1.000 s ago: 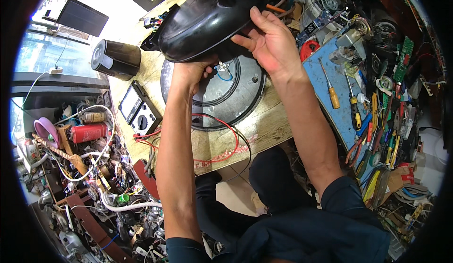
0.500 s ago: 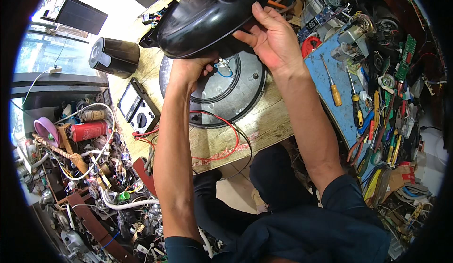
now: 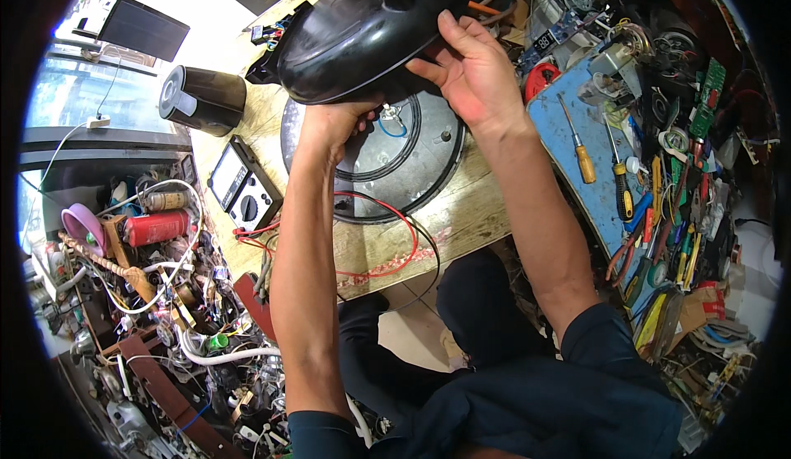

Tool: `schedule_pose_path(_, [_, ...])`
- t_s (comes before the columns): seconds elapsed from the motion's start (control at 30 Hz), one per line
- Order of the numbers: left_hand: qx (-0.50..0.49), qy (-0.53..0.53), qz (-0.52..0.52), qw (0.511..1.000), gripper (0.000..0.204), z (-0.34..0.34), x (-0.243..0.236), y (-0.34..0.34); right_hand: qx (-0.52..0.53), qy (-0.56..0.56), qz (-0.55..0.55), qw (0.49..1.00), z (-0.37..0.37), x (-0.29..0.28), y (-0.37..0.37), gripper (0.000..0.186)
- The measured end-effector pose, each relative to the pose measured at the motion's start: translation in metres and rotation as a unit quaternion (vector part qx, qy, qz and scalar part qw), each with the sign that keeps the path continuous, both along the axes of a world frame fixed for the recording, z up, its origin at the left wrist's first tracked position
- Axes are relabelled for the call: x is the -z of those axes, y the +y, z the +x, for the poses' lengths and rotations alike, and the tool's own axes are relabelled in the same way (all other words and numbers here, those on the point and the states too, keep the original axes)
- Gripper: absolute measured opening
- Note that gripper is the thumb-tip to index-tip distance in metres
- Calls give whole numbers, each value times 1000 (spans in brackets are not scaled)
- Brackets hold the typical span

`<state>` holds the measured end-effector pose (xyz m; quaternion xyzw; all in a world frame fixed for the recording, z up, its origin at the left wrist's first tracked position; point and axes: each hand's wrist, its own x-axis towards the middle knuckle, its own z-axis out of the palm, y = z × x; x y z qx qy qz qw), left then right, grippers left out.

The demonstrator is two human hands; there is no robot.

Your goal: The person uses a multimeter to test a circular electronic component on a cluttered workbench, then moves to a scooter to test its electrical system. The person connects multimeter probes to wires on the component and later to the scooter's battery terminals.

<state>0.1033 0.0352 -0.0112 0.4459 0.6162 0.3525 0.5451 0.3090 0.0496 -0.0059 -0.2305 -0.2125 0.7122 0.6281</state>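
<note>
A glossy black domed shell (image 3: 354, 43) is held tilted above the far part of the table. My right hand (image 3: 478, 76) grips its right edge, the thumb on the near side and the other fingers partly behind it. Below the lower rim, my left hand (image 3: 336, 126) is curled with its fingers partly hidden by the shell, seeming to support it from underneath. A round grey metal disc (image 3: 395, 180) with a dark rim and ring grooves lies under the shell. On the disc, close to my left fingers, is a small metal fitting with a blue wire (image 3: 393, 129).
Left of the disc sit a multimeter (image 3: 250, 202) with red and black leads (image 3: 409, 232) and a dark cylindrical container (image 3: 203, 100). To the right, a blue board (image 3: 568, 129) holds screwdrivers (image 3: 585, 162) and several other tools. Piled parts and a red cylinder (image 3: 156, 228) crowd the left side.
The black shell and my right hand have dipped very slightly toward me. Both hands keep the same hold, and the disc stays in place.
</note>
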Motion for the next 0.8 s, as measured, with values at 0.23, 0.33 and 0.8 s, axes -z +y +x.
schedule_pose_path(0.23, [36,24,-10,999,8,-2,1,-4,-2,-3,-1,1000,4,3,-1,16])
schedule_pose_path(0.33, [35,21,-19,999,8,-5,2,-7,-3,-6,-5,1000,2,2,-4,17])
schedule_pose_path(0.8, [-24,63,57,996,38,-31,-28,-142,-3,-50,-94,994,4,12,-43,25])
